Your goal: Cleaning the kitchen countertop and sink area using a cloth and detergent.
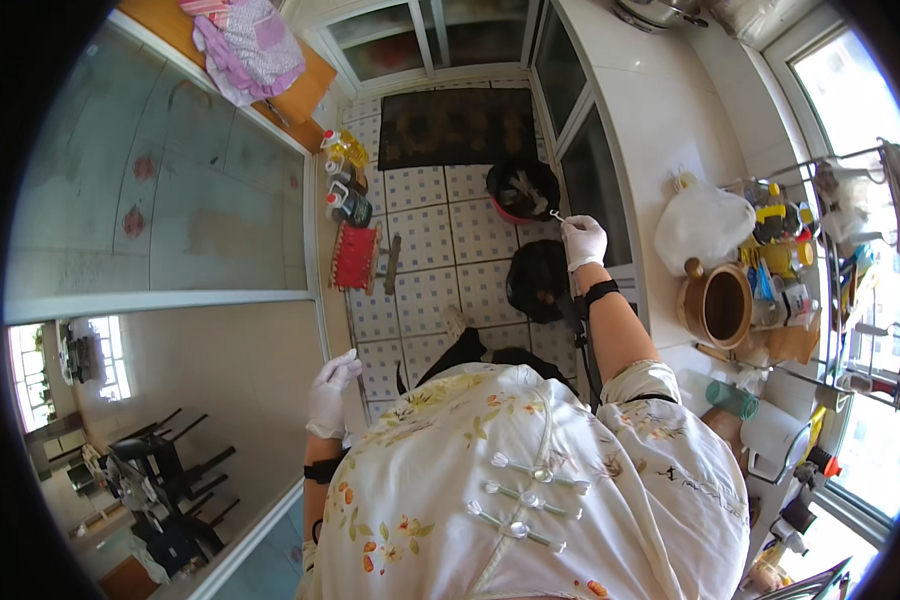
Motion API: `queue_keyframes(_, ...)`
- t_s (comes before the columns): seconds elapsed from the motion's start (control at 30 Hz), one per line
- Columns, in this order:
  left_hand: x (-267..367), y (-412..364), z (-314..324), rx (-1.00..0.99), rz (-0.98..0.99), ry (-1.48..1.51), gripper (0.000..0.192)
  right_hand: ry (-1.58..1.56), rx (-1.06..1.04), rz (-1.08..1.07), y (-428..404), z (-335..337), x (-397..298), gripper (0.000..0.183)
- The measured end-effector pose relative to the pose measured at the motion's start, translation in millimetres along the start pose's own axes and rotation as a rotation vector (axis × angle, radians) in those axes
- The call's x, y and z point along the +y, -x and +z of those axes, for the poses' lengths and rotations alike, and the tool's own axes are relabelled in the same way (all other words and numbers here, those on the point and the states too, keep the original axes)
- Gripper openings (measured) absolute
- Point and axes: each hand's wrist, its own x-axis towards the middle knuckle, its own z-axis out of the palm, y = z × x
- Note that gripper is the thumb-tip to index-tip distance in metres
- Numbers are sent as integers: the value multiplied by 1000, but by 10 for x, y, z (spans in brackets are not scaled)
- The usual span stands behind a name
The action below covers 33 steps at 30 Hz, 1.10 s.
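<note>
My right hand [585,241], in a thin white glove, is stretched forward beside the glass-fronted lower cabinet [596,176]. Its fingertips pinch a small white hooked piece [556,215], too small to name. Just beyond it stands a red bin [508,215] lined with a black bag [506,176], with pale scraps [529,192] inside. Closer to me is a second black-bagged container [534,281] on the tiled floor. My left hand [330,391], also gloved, hangs low at my left side near the sliding door frame. Its fingers are bent, and whether they hold anything is unclear.
A red-topped stool [356,257] and several bottles [349,204] line the floor's left side. A dark mat [457,129] lies ahead. On the right counter [664,112] are a white plastic bag [705,229], a brown clay pot [714,306] and a wire rack [832,262].
</note>
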Motion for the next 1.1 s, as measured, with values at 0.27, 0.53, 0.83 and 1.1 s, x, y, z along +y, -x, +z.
queue_keyframes(0.27,531,-1038,-722,-18,-5,-270,29,442,228,-179,-1020,898,-367,12)
queue_keyframes(0.53,896,-2144,-907,-14,-140,8,32,315,174,248,-1732,1201,-43,52)
queue_keyframes(0.83,2038,-3550,-496,-123,-115,32,32,-421,-6,82,-1667,1240,-967,57)
queue_keyframes(1.1,2706,-4590,446,-660,-10,-197,28,-592,-48,106,82,651,-1966,91)
